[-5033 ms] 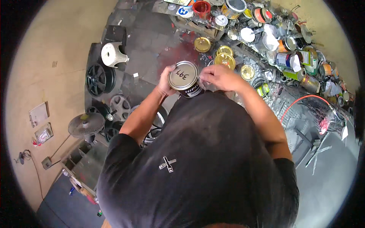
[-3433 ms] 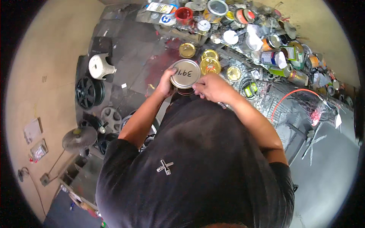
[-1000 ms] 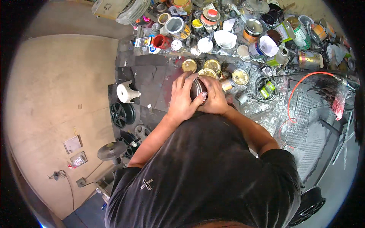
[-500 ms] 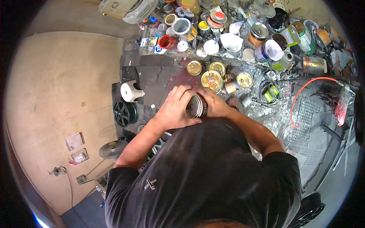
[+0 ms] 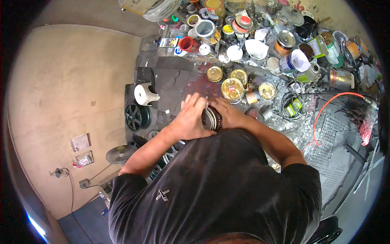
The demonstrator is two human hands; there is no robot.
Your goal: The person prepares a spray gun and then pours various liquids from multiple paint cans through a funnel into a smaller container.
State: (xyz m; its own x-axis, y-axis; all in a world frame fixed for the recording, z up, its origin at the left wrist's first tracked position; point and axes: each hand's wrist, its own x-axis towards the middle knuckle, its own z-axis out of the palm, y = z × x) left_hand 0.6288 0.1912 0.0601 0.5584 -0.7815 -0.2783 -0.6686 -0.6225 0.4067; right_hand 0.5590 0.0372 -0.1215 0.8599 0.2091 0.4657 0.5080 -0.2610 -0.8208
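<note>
A dark paint can (image 5: 214, 118) with a metal rim is tilted against my body, its round end turned toward my left. My left hand (image 5: 190, 117) is wrapped about that rim, with the thumb below and the fingers over the top. From the other side my right hand (image 5: 230, 115) grips the can's dark side wall. Part of the can is hidden by my fingers and my black shirt. On the floor just beyond stand several gold-coloured cans, among them a larger open-looking one (image 5: 233, 89) and a smaller one (image 5: 215, 74).
A cluttered bench (image 5: 243, 61) with cans, cups and a red container (image 5: 189, 44) lies ahead. To the left are a white stool (image 5: 145, 94), a dark wheel (image 5: 136, 116) and a fan (image 5: 120, 154). An orange hose (image 5: 325, 106) curves over the right side.
The whole scene has shifted slightly right and down as my head moved. Both hands keep their hold on the can, which is turned a little between them.
</note>
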